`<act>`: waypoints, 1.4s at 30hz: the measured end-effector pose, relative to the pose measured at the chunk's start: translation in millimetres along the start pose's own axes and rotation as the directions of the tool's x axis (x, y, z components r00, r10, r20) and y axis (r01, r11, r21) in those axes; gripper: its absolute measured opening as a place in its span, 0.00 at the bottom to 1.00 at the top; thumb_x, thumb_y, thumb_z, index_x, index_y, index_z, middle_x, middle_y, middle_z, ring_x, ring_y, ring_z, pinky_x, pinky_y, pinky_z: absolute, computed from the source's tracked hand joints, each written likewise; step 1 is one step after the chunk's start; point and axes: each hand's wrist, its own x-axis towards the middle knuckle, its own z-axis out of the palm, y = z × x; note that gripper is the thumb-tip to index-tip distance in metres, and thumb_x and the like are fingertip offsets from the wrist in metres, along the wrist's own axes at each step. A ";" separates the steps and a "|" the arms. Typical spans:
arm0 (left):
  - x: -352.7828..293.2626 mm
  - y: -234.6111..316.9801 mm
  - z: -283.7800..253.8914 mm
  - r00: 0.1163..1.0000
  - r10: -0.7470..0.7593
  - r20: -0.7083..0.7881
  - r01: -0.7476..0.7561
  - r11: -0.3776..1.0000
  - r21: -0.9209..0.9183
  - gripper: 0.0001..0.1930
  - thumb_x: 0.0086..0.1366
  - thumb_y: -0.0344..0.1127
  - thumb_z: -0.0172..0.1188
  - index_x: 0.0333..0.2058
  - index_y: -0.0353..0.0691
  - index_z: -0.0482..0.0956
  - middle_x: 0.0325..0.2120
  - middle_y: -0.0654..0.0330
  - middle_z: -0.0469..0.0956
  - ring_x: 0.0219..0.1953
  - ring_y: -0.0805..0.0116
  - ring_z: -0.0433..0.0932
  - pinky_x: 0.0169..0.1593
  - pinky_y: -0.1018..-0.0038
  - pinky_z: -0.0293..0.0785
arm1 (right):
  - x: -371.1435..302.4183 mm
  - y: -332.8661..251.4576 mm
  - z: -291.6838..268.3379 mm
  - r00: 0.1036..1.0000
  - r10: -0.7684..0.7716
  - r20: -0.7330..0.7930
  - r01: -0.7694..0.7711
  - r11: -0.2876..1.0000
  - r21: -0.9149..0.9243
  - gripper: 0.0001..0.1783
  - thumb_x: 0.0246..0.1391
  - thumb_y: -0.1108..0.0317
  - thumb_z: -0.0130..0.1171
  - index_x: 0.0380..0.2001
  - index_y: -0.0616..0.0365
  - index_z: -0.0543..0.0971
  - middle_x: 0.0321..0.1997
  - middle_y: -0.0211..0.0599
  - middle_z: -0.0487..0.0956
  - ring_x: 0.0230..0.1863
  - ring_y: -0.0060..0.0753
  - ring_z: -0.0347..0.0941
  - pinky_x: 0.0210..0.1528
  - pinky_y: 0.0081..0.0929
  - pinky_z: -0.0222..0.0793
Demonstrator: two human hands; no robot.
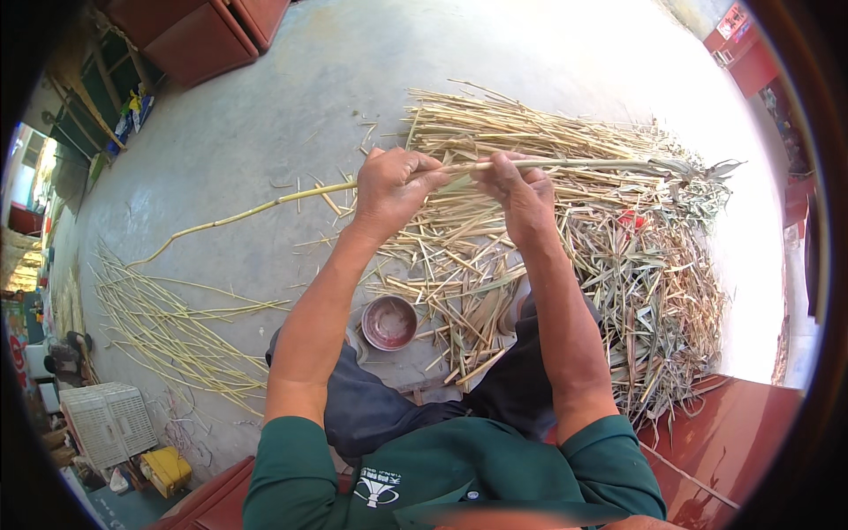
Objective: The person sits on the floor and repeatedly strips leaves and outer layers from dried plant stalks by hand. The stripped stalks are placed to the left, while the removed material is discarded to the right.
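Out past our left-hand grip, the far left of the view bends into a dark rim, and we can only half make out green shelving (106, 88), a white slatted crate (106, 422) and a small yellow box (166, 468) there. Nearer the grip, a fan of thin, pale yellow stripped stalks (168, 327) lies loose on the grey concrete floor (265, 124). The long reed stalk (247, 212) we are working runs from a thin, curved tip far to the left of the grip, through both fists, and ends in a green leafy top (698, 168) well to the right; the stretch inside our palms is hidden. Our left hand (393, 190) is clenched round this stalk, knuckles up, and our right hand (517, 190) grasps it just beside the left, the fingers curled over so that we cannot see the fingertips. Below the grip, between our forearms, sits a small round metal bowl (389, 322) with a dull reddish inside, touching scattered husks. Beneath and beyond the grip, and spreading to its right, lies a big heap of dry reeds and leaf sheaths (618, 256), straw-coloured, flat and splintery, with something small and red in it that we cannot identify. At the lower right of the grip is a glossy red-brown surface (742, 442), cut off by the rim.
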 end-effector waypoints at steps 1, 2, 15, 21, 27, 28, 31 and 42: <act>2.2 2.0 -3.2 0.996 -0.086 -0.025 0.083 0.991 -0.103 0.08 0.59 0.36 0.72 0.34 0.41 0.84 0.26 0.63 0.84 0.25 0.76 0.76 0.34 0.76 0.67 | 0.7 0.7 -1.1 0.999 0.022 -0.047 -0.021 1.000 0.009 0.14 0.64 0.62 0.62 0.45 0.61 0.77 0.41 0.41 0.83 0.42 0.33 0.83 0.45 0.27 0.81; 4.5 5.5 -3.9 0.975 -0.220 0.031 0.222 0.955 -0.196 0.09 0.59 0.36 0.72 0.35 0.40 0.84 0.27 0.63 0.84 0.25 0.78 0.75 0.33 0.79 0.67 | 2.2 1.9 -2.5 0.997 0.035 -0.075 -0.033 0.999 0.027 0.13 0.64 0.63 0.61 0.45 0.62 0.77 0.41 0.42 0.84 0.41 0.34 0.83 0.43 0.27 0.82; 9.1 -11.0 -45.3 0.989 0.117 0.090 -0.132 0.972 0.193 0.14 0.57 0.43 0.72 0.37 0.41 0.86 0.33 0.62 0.85 0.37 0.67 0.79 0.42 0.71 0.69 | 9.9 -5.5 -20.5 0.993 0.015 -0.116 -0.012 1.000 0.022 0.14 0.64 0.64 0.62 0.45 0.64 0.76 0.40 0.45 0.83 0.41 0.36 0.84 0.41 0.25 0.84; 4.4 -15.1 -17.6 0.943 -0.217 0.251 0.237 0.970 -0.055 0.13 0.57 0.42 0.71 0.34 0.38 0.87 0.27 0.57 0.84 0.30 0.66 0.80 0.41 0.67 0.75 | 7.0 -7.7 -16.9 0.999 -0.031 -0.014 0.031 0.999 0.039 0.13 0.64 0.65 0.62 0.44 0.63 0.77 0.42 0.44 0.83 0.42 0.34 0.83 0.44 0.26 0.83; 14.0 -31.9 -45.0 0.818 -0.545 0.185 0.551 0.648 -0.526 0.11 0.60 0.36 0.72 0.34 0.35 0.84 0.27 0.61 0.83 0.31 0.74 0.80 0.38 0.80 0.75 | 1.5 -10.6 -21.2 0.986 -0.123 0.114 0.127 0.991 -0.031 0.11 0.64 0.66 0.61 0.43 0.62 0.79 0.44 0.44 0.83 0.44 0.32 0.82 0.47 0.28 0.83; 16.6 -36.7 -53.4 0.818 -0.566 0.097 0.511 0.640 -0.575 0.10 0.61 0.35 0.72 0.34 0.35 0.83 0.27 0.61 0.83 0.31 0.74 0.80 0.38 0.81 0.75 | 0.8 -11.3 -22.2 0.983 -0.136 0.122 0.141 0.989 -0.037 0.11 0.64 0.66 0.61 0.43 0.62 0.79 0.45 0.44 0.83 0.45 0.32 0.82 0.47 0.28 0.83; 12.9 -41.5 -56.5 0.917 -0.398 0.033 0.395 0.893 -0.215 0.14 0.61 0.42 0.70 0.37 0.38 0.83 0.27 0.61 0.84 0.30 0.72 0.80 0.38 0.73 0.74 | 0.7 -11.5 -21.9 0.983 -0.134 0.122 0.144 0.987 -0.077 0.11 0.64 0.65 0.61 0.43 0.61 0.79 0.45 0.44 0.83 0.45 0.32 0.82 0.47 0.27 0.82; 3.8 -5.9 -15.6 0.961 0.142 0.238 -0.202 0.948 0.247 0.08 0.58 0.42 0.67 0.27 0.44 0.84 0.21 0.59 0.79 0.30 0.58 0.77 0.39 0.63 0.66 | 2.8 -5.4 -8.9 0.998 0.017 0.068 -0.014 0.999 -0.052 0.14 0.64 0.62 0.61 0.44 0.63 0.80 0.43 0.41 0.83 0.45 0.32 0.81 0.48 0.28 0.79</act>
